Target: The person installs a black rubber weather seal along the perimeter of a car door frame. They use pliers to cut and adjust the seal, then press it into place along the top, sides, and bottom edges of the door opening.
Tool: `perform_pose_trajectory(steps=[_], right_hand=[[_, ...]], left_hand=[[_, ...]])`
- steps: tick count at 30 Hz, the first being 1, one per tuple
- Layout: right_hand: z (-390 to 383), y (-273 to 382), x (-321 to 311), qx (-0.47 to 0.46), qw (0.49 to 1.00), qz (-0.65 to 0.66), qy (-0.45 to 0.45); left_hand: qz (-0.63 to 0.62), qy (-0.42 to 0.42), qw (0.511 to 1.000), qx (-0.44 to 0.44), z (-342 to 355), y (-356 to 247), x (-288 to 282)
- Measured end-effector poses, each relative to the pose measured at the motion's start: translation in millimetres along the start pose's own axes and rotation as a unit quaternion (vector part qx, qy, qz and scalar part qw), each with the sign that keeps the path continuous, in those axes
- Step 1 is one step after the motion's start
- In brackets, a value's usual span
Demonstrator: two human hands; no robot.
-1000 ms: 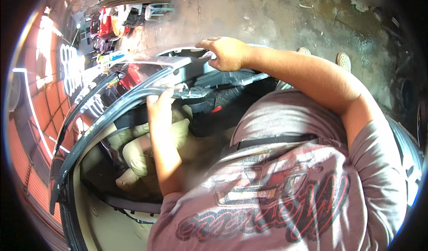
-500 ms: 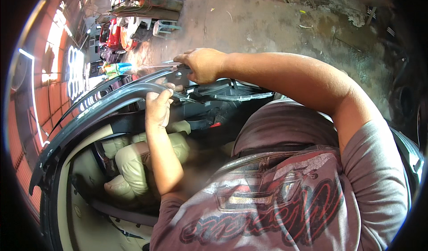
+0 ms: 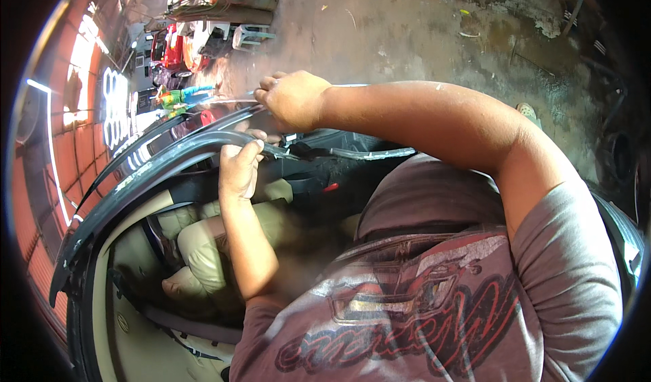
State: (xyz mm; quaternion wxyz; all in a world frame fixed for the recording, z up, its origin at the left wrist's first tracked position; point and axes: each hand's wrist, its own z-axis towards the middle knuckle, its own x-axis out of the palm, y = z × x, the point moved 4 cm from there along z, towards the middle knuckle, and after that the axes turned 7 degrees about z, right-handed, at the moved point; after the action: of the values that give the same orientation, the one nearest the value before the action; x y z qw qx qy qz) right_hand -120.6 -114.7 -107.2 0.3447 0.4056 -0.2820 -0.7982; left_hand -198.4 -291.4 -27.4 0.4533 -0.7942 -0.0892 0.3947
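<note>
Left arm partly hiding seat, red car

Dark rubber door seal running along the car body.
Smooth and grey-black, with pale streaks of sunlight on its surface, the strip forms a long arc beside the door opening, rising from the lower left and bending over near the left hand, whose thumb and fingertips pinch it. Past the pinch it slopes down toward the right; whether that stretch is seated or loose cannot be told.
</note>
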Motion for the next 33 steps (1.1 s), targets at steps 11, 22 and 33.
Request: perform_pose_trajectory(steps=[11,22,33], right_hand=[[27.5,5.1,13.6,-0.038,0.998,-0.034,-0.032],[29.2,5.8,15.6,-0.051,0.997,-0.054,-0.005],[26.5,4.0,14.3,-0.091,0.991,-0.079,-0.051]], left_hand=[[0.014,0.018,1.0,0.018,5.8,2.7,-2.2],[0.039,-0.002,0.999,0.003,7.4,6.6,-7.0],[0.019,-0.003,1.0,0.007,7.3,6.7,-5.3]])
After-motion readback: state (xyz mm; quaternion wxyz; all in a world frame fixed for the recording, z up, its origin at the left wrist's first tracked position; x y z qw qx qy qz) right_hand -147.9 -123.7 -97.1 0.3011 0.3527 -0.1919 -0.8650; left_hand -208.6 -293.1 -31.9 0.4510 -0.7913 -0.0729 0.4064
